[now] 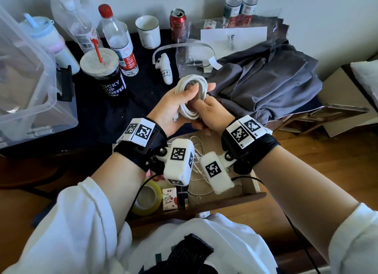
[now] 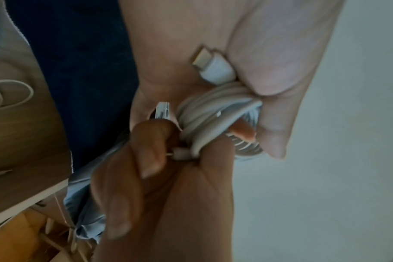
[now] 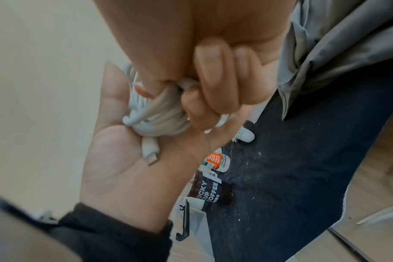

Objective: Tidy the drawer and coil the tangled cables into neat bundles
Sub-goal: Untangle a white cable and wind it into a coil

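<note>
Head view: coiled cable (image 1: 191, 93) gripped by both hands' fingers (image 1: 189, 91)

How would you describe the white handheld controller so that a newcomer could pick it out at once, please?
Start at the dark cloth covering the tabletop, then find the black coffee cup with the red straw. Just right of it lies the white controller, lengthwise beside a clear plastic bag. Unlike the bottles and cups nearby, it lies flat, is curved and wears a small handwritten label.

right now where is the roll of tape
In the head view the roll of tape lies in the open drawer, at its left end below the left wrist, right beside a small carton.
</note>
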Demonstrator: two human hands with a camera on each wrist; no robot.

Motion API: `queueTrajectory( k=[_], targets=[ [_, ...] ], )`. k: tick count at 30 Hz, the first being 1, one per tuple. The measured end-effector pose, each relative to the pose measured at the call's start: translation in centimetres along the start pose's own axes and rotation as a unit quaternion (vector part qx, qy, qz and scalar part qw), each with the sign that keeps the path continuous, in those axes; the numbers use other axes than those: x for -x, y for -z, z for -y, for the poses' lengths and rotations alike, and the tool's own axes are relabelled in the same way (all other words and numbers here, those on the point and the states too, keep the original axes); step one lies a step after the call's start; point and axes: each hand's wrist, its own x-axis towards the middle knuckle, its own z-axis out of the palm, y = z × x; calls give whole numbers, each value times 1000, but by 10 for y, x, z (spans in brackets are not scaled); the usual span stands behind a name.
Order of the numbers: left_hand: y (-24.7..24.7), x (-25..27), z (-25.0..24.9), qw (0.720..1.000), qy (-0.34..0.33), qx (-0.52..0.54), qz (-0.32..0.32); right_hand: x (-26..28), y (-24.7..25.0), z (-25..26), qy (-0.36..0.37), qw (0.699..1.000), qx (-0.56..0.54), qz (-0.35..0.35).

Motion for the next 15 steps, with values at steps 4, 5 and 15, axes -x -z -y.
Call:
queueTrajectory(
  k=[4, 5, 15],
  targets=[
    [2, -3, 0, 1000, -11, -27, -6, 5, 4, -1, -63, 994, 51, 70],
    [1, -3, -2, 999, -10, -42, -7, 5, 5, -2, -74, 991, 66, 88],
    [-5, -5, -5, 990, -70, -118, -37, -2, 7, 11, -130, 973, 146, 125]
  ],
)
